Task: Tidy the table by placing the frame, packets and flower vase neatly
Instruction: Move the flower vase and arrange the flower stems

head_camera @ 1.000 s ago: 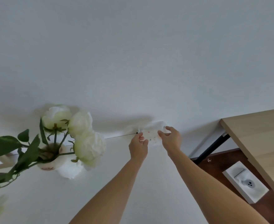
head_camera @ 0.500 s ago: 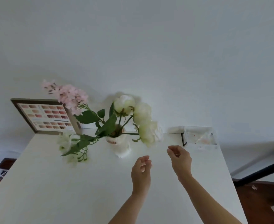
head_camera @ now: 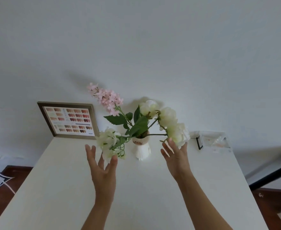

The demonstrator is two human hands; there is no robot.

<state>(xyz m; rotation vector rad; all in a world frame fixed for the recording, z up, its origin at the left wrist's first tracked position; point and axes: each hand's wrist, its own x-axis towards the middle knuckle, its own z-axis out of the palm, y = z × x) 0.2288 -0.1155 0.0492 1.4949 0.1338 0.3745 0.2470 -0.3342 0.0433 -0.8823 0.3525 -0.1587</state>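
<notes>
While both spread, left hand (head_camera: 103,170) and right hand (head_camera: 176,156) flank vase (head_camera: 141,148).

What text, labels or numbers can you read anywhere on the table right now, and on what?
Nothing reads clearly.
Frame: a chart of colour swatches with small captions and a vertical line of print, all too small and blurred to read.
Packets: faint red marks, no legible words.
Vase: a drawn cat face, no lettering.
Dark tag beside the packets: no readable text.
</notes>
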